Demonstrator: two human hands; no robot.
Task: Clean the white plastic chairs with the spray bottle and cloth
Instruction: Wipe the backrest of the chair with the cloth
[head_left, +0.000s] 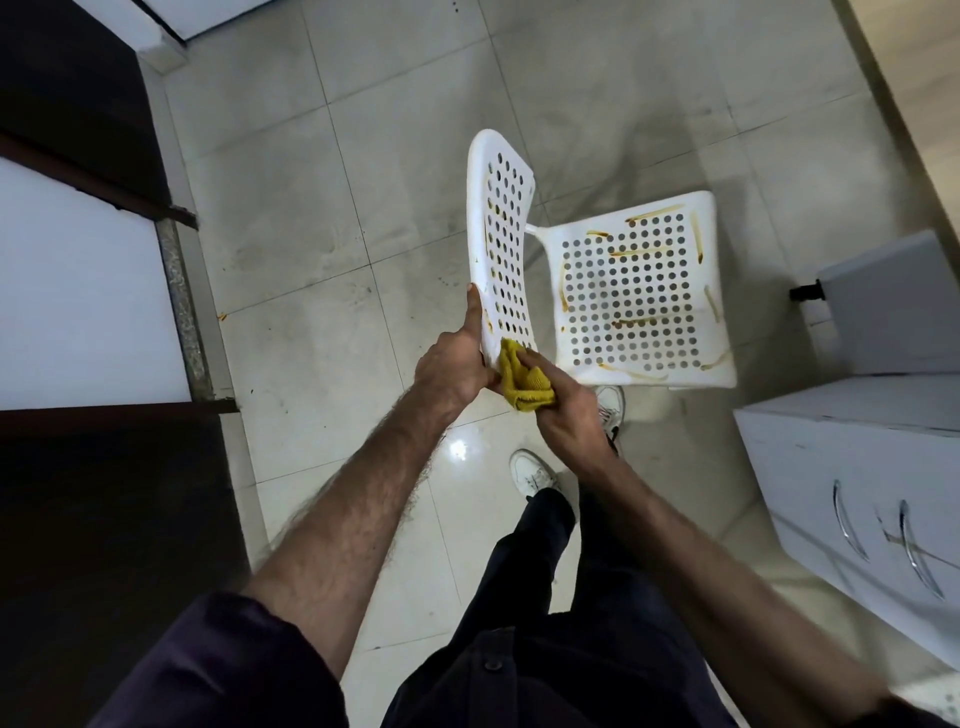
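Note:
A white plastic chair (644, 296) with rows of round holes stands on the tiled floor in front of me. Yellow-brown smears streak its seat and the edges of its backrest (501, 228). My left hand (457, 358) grips the near lower corner of the backrest, thumb along its edge. My right hand (563, 410) holds a bunched yellow cloth (522, 382) and presses it against that same corner, just beside my left hand. No spray bottle is in view.
A white cabinet (872, 499) with curved metal handles stands at the right, a grey box (893, 306) behind it. Dark wooden furniture (78, 467) and a glass panel (67, 291) fill the left. My white shoes (532, 475) stand on the floor below the chair.

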